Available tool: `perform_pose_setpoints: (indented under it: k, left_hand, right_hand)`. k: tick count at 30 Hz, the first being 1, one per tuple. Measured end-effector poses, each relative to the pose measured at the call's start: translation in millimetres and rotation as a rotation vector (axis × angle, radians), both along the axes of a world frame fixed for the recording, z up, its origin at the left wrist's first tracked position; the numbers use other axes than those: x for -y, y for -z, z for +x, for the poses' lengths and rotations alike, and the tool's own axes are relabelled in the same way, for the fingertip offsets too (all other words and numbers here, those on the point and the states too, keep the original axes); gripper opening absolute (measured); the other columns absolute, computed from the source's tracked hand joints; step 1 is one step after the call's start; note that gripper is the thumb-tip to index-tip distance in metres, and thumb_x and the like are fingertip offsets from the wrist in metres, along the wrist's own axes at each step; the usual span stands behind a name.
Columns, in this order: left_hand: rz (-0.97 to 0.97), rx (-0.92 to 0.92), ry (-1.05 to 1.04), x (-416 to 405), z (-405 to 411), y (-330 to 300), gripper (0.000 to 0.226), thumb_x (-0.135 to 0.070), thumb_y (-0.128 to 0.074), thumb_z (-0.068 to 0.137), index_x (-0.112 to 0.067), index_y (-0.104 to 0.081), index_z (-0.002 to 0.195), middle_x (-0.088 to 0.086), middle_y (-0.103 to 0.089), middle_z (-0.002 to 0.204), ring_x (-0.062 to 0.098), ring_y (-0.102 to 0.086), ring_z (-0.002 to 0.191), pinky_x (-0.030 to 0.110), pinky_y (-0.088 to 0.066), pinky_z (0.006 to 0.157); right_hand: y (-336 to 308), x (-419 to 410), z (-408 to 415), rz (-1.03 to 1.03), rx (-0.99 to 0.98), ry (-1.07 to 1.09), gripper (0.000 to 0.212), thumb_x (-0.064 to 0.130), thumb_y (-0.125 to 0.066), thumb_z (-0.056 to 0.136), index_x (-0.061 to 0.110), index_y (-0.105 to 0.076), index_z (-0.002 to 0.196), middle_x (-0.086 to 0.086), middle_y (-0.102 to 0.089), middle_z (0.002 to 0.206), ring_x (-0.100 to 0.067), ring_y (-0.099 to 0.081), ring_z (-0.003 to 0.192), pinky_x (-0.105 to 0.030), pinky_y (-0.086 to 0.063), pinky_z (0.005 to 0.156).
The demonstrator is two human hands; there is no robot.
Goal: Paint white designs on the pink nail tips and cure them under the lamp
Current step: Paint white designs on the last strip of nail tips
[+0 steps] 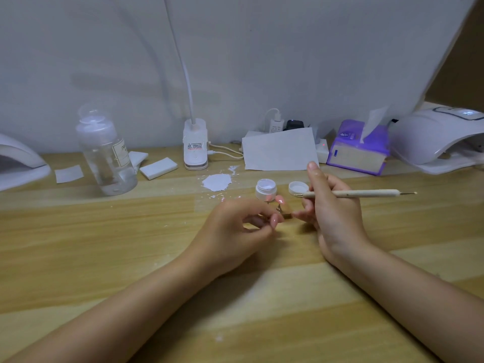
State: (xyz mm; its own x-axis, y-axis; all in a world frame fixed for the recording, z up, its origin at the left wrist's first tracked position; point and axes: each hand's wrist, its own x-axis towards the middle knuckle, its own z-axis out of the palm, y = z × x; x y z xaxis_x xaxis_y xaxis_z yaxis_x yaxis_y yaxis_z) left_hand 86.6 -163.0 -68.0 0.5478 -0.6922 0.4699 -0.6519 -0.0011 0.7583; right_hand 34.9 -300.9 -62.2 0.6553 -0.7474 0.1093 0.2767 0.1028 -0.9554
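- Pink nail tips (279, 199) sit on a small metal holder (284, 214) low over the wooden table (131, 258), at the middle, between the two hands; one tip shows a white mark.
- The left hand (235, 226) has its fingers curled in, pinching the holder's left end.
- The right hand (332, 216) grips a wooden dotting tool (358, 193) that lies nearly level, its metal point out to the right; the lower fingers reach toward the holder's right end, though contact is hard to make out.
- Just behind the tips stands an open white gel pot (266, 189), its lid (298, 187) upturned beside it.
- A white paint smear (216, 182) lies further left.
- Along the back: a clear pump bottle (106, 153), white pads (158, 168), a clip lamp base (196, 148), a paper sheet (280, 150), a purple tissue pack (358, 149).
- One curing lamp (440, 140) sits far right, another (18, 163) at the left edge.
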Motion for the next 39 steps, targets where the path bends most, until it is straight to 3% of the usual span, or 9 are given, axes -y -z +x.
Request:
perform_pose_setpoints:
  k: [8,11,16,20,24,27,30,34,39]
  left_hand:
    - [0.025,-0.103,0.007,0.0,5.0,0.1,0.016,0.002,-0.065,0.08,-0.011,-0.074,0.082,-0.003,-0.071,0.079,0.003,-0.066,0.077,0.015,-0.052,0.071]
    - [0.048,-0.086,-0.01,0.7,5.6,-0.8,0.015,0.001,-0.065,0.08,-0.01,-0.074,0.083,-0.009,-0.07,0.082,-0.005,-0.062,0.078,0.019,-0.053,0.074]
    - [0.038,-0.082,0.01,1.9,5.3,-0.6,0.009,-0.002,-0.068,0.079,-0.006,-0.075,0.083,-0.005,-0.07,0.079,-0.006,-0.056,0.071,0.024,-0.051,0.07]
    - [0.045,-0.06,0.025,2.4,6.4,1.5,0.009,-0.003,-0.069,0.079,-0.004,-0.075,0.085,-0.025,-0.058,0.058,-0.017,-0.048,0.061,0.01,-0.04,0.063]
    - [0.047,-0.034,0.022,2.5,6.9,3.1,0.008,-0.002,-0.068,0.079,-0.004,-0.075,0.084,-0.028,-0.055,0.05,-0.019,-0.047,0.057,0.004,-0.032,0.065]
    - [0.043,-0.04,0.023,3.0,7.3,3.8,0.008,-0.004,-0.068,0.079,-0.005,-0.075,0.083,-0.026,-0.055,0.051,-0.017,-0.048,0.058,0.011,-0.033,0.072]
    - [0.038,-0.035,0.034,3.3,7.6,3.9,0.008,-0.003,-0.068,0.079,-0.004,-0.074,0.085,-0.018,-0.057,0.053,-0.018,-0.048,0.058,0.006,-0.034,0.065]
    - [0.037,-0.04,0.025,3.0,8.8,4.6,0.009,-0.003,-0.069,0.079,-0.005,-0.074,0.086,-0.027,-0.056,0.055,-0.017,-0.05,0.059,0.007,-0.038,0.063]
    - [0.04,-0.037,0.025,2.6,8.6,4.5,0.009,-0.002,-0.069,0.079,-0.004,-0.075,0.085,-0.025,-0.058,0.055,-0.017,-0.05,0.059,0.006,-0.037,0.063]
  right_hand:
    - [-2.9,-2.3,-7.3,-0.216,-0.026,0.051,0.037,0.036,-0.073,0.069,0.018,-0.045,0.054,0.009,-0.043,0.042,-0.002,-0.04,0.037,-0.013,-0.039,0.04]
    - [-9.4,-0.2,-2.2,-0.339,-0.047,0.055,0.041,0.038,-0.069,0.075,0.016,-0.044,0.052,0.0,-0.047,0.051,-0.003,-0.038,0.043,-0.012,-0.033,0.042]
    - [-30.1,13.6,23.4,-0.601,-0.176,-0.038,0.042,0.034,-0.067,0.081,0.014,-0.042,0.054,0.005,-0.044,0.04,-0.005,-0.042,0.038,-0.019,-0.036,0.045]
    - [-36.8,21.1,47.7,-0.76,-0.363,-0.118,0.044,0.035,-0.071,0.077,0.016,-0.044,0.049,0.007,-0.047,0.033,-0.007,-0.049,0.042,-0.025,-0.042,0.054]
    - [-32.0,20.0,63.1,-0.886,-0.482,-0.118,0.036,0.019,-0.066,0.074,0.016,-0.042,0.047,0.004,-0.044,0.045,-0.012,-0.045,0.052,-0.025,-0.036,0.054]
    - [-29.8,20.1,67.5,-0.961,-0.533,-0.113,0.036,0.015,-0.064,0.07,0.017,-0.039,0.045,0.006,-0.041,0.037,-0.012,-0.042,0.05,-0.025,-0.032,0.051]
    - [-30.0,21.1,70.1,-0.986,-0.542,-0.107,0.037,0.016,-0.064,0.071,0.017,-0.038,0.045,0.006,-0.039,0.035,-0.011,-0.04,0.048,-0.024,-0.03,0.049]
    - [-27.8,21.1,70.7,-0.993,-0.531,-0.119,0.036,0.016,-0.065,0.071,0.017,-0.039,0.046,0.008,-0.041,0.032,-0.007,-0.044,0.046,-0.023,-0.031,0.048]
    - [-26.8,19.6,68.4,-0.981,-0.505,-0.112,0.035,0.015,-0.063,0.071,0.017,-0.04,0.046,0.008,-0.043,0.037,-0.011,-0.046,0.05,-0.024,-0.034,0.052]
